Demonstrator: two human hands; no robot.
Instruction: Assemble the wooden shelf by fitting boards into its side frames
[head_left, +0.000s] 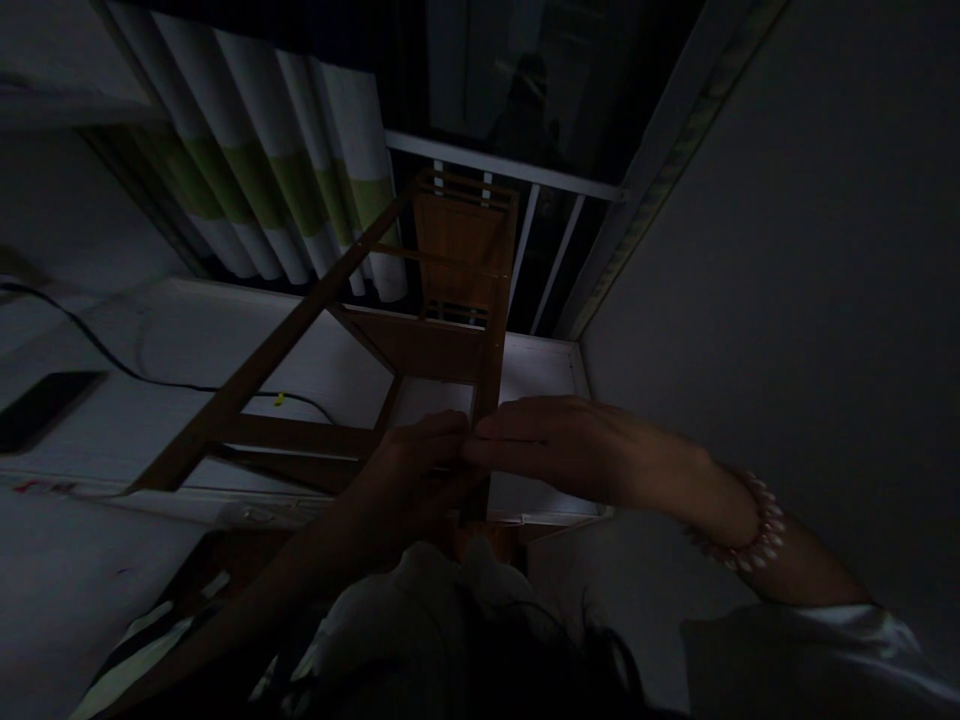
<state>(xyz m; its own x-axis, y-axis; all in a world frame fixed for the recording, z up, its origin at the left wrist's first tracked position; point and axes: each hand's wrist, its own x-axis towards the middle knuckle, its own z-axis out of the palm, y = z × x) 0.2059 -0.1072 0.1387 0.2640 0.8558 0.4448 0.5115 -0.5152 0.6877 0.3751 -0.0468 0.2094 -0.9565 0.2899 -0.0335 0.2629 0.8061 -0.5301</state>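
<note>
A brown wooden frame point(330, 285) with long rails and a panel lies on the white tabletop in dim light. At its near right rail, my left hand point(405, 465) is closed, its fingers bent against the wood. My right hand point(559, 440) comes in from the right with its fingers pressed together, and its fingertips meet those of my left hand over the same rail. Whatever lies between the right fingertips is hidden. A beaded bracelet point(757, 525) circles my right wrist.
A dark smartphone point(45, 410) rests at the table's left. From the left a black cable point(142, 375) with a yellow tag point(280, 399) runs under the frame. Behind stand striped curtains point(277, 180) and a window with white bars point(510, 170). A wall point(780, 300) rises at the right.
</note>
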